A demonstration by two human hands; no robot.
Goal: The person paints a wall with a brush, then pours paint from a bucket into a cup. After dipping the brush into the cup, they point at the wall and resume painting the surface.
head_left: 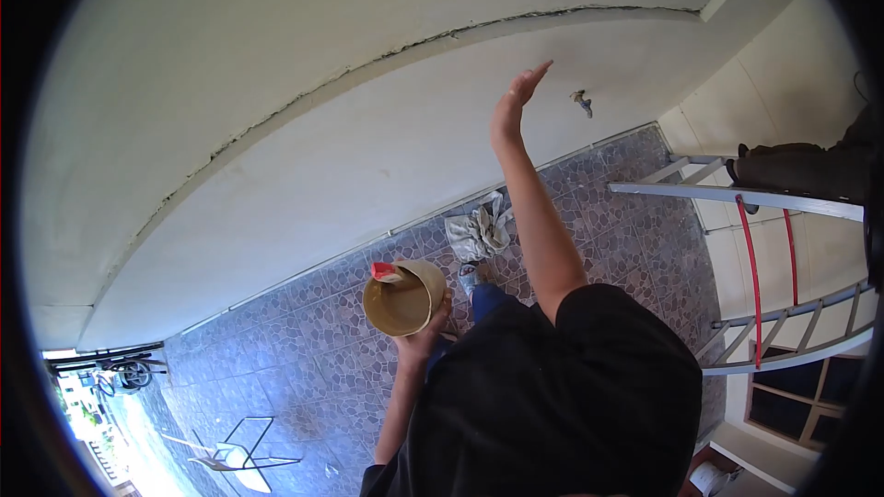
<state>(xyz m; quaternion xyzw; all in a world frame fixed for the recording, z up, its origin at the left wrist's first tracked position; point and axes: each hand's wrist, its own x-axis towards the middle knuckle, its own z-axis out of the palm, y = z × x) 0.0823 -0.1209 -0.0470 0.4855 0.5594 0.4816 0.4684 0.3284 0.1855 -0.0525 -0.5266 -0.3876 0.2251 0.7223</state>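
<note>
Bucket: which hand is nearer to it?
Left. The left hand grips the bucket from below; the right hand is raised open toward the wall, well above it.

1. The wall (276, 175) ahead is bare and unobstructed around the raised right hand (516, 101); a small tap (581, 102) projects just beside it.
2. The ladder (773, 202) blocks the right side.
3. The bucket (403, 297), in the left hand (425, 336), occupies the lower left.
4. A cloth (479, 230) lies on the floor (304, 359) by the wall.
</note>
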